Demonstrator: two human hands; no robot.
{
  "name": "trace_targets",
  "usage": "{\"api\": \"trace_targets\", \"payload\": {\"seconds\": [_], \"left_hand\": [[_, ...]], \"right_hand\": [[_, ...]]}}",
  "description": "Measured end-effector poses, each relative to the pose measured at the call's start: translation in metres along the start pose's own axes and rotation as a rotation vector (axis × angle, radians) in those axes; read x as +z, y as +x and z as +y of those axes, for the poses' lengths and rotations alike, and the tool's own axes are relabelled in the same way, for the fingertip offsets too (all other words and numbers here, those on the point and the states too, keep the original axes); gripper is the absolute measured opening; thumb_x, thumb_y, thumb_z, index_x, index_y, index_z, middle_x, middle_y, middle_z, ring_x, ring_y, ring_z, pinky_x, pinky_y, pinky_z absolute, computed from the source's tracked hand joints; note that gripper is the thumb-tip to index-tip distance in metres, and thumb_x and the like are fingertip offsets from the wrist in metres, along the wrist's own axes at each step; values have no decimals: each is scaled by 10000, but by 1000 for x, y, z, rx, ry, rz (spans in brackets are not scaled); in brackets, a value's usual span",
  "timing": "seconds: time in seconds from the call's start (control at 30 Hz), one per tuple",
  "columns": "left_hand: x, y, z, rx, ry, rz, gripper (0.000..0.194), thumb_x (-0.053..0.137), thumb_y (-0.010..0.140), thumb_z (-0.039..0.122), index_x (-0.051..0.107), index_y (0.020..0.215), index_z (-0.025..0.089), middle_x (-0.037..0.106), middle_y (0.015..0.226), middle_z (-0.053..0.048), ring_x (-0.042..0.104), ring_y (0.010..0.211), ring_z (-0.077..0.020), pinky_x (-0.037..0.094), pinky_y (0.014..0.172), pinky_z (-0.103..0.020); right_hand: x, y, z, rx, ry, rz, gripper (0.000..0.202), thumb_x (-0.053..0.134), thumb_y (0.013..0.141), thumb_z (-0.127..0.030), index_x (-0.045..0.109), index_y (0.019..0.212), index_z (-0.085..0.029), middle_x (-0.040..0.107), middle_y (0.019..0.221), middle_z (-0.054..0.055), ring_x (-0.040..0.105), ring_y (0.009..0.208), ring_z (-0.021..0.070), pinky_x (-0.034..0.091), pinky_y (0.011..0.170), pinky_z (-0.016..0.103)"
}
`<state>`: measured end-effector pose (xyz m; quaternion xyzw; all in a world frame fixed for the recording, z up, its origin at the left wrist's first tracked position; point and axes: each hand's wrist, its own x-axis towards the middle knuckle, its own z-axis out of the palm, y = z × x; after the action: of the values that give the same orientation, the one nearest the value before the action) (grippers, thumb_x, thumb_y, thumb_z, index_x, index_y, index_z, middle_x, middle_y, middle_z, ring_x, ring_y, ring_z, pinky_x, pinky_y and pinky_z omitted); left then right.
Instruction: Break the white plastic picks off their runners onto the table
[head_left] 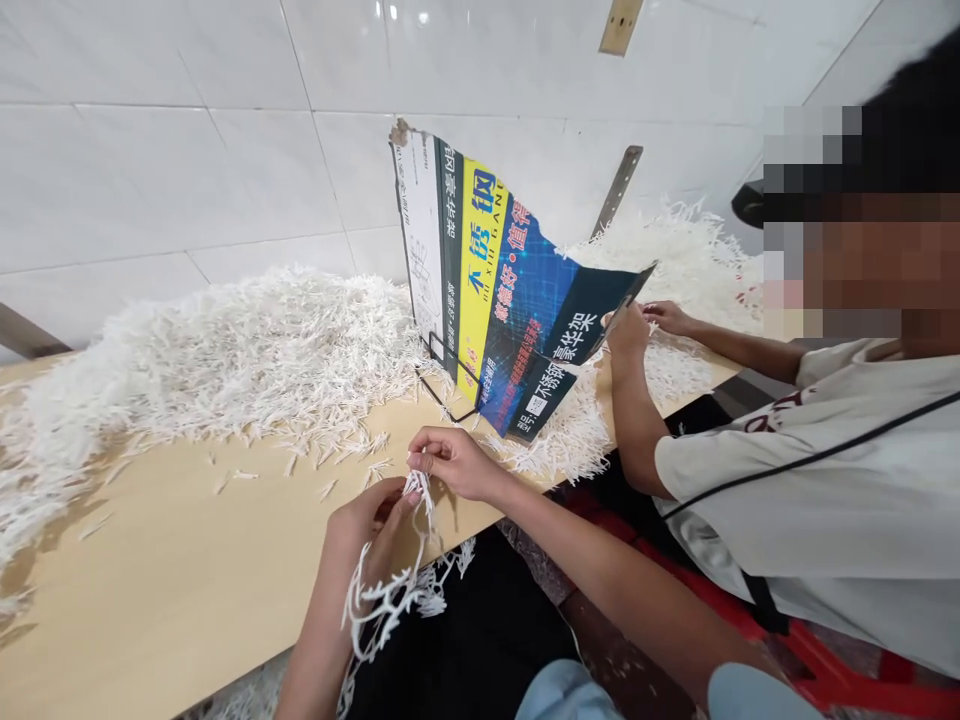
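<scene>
My left hand (375, 515) is closed on a bunch of white branching plastic strips (418, 488) over the table's front edge. Fingertips of my right hand (454, 462) pinch the top of the same bunch, close beside the left fingers. A linked length of white strips (375, 610) hangs from the bunch past my left wrist toward my lap. Just beyond my hands, a large heap of loose white strips (277, 350) covers the back of the table (187, 560). Exactly how the fingertips grip each strip is too small to tell.
A printed cardboard panel (480, 290) stands upright in a black wire stand (450, 410) beyond my right hand. To the right sits a co-worker (810, 480), whose hands (634, 325) are near another heap of strips (675, 250). A tiled wall (225, 180) runs behind the table.
</scene>
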<state>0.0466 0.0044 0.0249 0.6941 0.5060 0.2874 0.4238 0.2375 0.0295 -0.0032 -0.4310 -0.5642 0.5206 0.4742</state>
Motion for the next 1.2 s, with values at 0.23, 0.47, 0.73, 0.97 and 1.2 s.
{"api": "trace_targets", "payload": {"seconds": [0.23,0.47,0.73,0.97,1.2], "left_hand": [[11,-1,-12,44,33,98,345,609,918,510,801,865,229,734,694,-22,611,625,-198,422,613,-278],[17,-2,-4,118,-228,-41,340,663,862,455,692,660,183,568,592,-3,480,587,-152,346,576,-267],[33,-2,-10,24,-419,184,290,710,839,457,764,773,180,684,683,-24,593,674,-184,431,636,-274],[25,-10,-13,-20,-285,179,277,713,853,450,791,810,188,703,691,-22,569,651,-176,399,612,-274],[18,-19,8,267,-560,-26,288,720,886,361,713,672,169,601,643,-14,509,632,-142,361,608,-264]], "right_hand": [[0,-5,-7,34,43,-108,430,861,735,-510,663,903,-166,657,838,6,600,735,137,475,709,262],[-12,-1,-6,43,239,-324,506,869,704,-577,618,803,-149,603,728,-8,527,637,110,394,594,225],[-4,-7,-11,98,167,-231,447,801,805,-558,624,917,-163,596,720,-23,548,627,120,417,594,226],[-2,-14,-13,17,-18,-277,475,711,884,-590,560,741,-163,456,662,-46,408,629,102,299,569,223],[31,-45,-14,41,653,-166,515,833,757,-575,504,671,-188,419,608,-55,352,536,93,279,513,232]]}}
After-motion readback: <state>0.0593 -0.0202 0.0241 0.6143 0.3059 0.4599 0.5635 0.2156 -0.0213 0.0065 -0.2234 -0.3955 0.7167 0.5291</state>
